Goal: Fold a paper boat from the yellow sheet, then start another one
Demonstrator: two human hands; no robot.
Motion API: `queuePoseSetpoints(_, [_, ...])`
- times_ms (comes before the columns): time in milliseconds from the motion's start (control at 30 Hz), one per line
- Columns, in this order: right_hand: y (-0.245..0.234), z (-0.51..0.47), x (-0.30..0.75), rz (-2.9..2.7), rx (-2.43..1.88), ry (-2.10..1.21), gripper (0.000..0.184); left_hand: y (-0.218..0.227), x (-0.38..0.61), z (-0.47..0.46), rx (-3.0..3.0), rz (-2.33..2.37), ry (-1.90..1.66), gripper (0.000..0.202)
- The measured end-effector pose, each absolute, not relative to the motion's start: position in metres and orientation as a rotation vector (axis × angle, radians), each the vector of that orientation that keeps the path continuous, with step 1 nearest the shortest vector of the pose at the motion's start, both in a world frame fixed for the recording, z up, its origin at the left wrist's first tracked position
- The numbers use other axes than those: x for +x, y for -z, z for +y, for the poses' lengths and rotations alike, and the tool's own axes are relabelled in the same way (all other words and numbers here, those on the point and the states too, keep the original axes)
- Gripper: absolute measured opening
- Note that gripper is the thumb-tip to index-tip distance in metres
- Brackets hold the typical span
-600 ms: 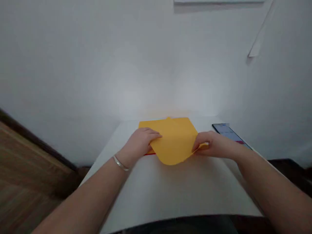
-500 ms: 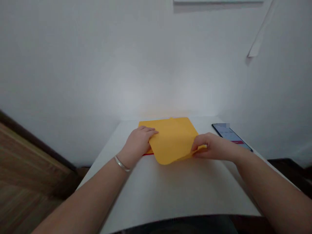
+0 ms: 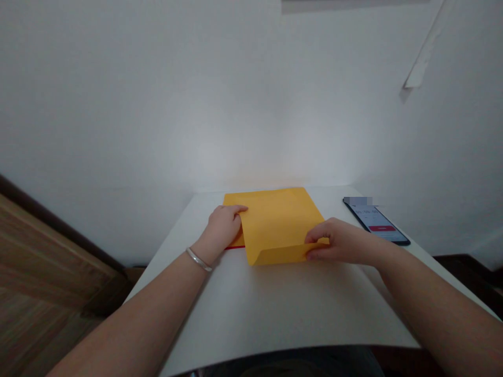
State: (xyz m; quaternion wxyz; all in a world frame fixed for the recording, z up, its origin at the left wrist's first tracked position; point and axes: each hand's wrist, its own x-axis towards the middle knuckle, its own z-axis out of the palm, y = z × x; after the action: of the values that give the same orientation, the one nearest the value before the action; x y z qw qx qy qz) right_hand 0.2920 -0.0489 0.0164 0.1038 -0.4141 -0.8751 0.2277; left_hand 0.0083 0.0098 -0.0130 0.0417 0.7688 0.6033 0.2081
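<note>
A sheet of yellow paper (image 3: 277,222) lies on a white table (image 3: 283,309), its near part bent over towards me. My left hand (image 3: 223,228), with a silver bangle on the wrist, rests on the sheet's left edge with its fingers laid flat. My right hand (image 3: 338,242) pinches the sheet's near right corner between thumb and fingers. A thin red edge (image 3: 234,247) shows under the paper beside my left hand.
A phone (image 3: 376,221) with a lit screen lies on the table to the right of the paper. A white wall stands right behind the table. Wooden flooring (image 3: 35,272) shows at the left.
My right hand has drawn the bent-over part of the sheet nearer to me and flattened it; its rounded front now shows a straighter fold. My left hand slid slightly left.
</note>
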Motion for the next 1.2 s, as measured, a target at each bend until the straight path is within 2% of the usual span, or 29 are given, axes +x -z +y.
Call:
queuePoseSetpoints(133, [-0.019, -0.052, 0.289, -2.639, -1.201, -0.725, 0.015, 0.013, 0.012, 0.007, 2.148, 1.675, -0.846, 0.045])
queuePoseSetpoints(333, [-0.02, -0.056, 0.288, -2.673, -1.148, -0.988, 0.019, 0.023, 0.015, 0.008, 2.423, 1.595, -0.688, 0.04])
queuePoseSetpoints(533, [-0.023, -0.057, 0.291, -2.681, -1.126, -1.05, 0.024, 0.024, 0.021, 0.005, 2.391, 1.513, -0.747, 0.038])
queuePoseSetpoints(667, [-0.024, -0.054, 0.291, -2.68, -1.252, -0.775, 0.016, 0.023, 0.026, 0.002, 2.286, 1.453, -0.87, 0.039])
queuePoseSetpoints(767, [-0.026, -0.05, 0.291, -2.635, -1.338, -0.469, 0.021, 0.026, 0.03, 0.0, 2.129, 1.329, -0.934, 0.036])
queuePoseSetpoints(933, [-0.026, -0.042, 0.293, -2.463, -1.228, -0.044, 0.019, 0.025, 0.037, -0.005, 1.767, 1.013, -0.909, 0.037])
queuePoseSetpoints(1200, [-0.011, -0.031, 0.293, -2.358, -1.234, 0.241, 0.015, 0.01, 0.036, -0.017, 1.673, 0.998, -0.731, 0.025])
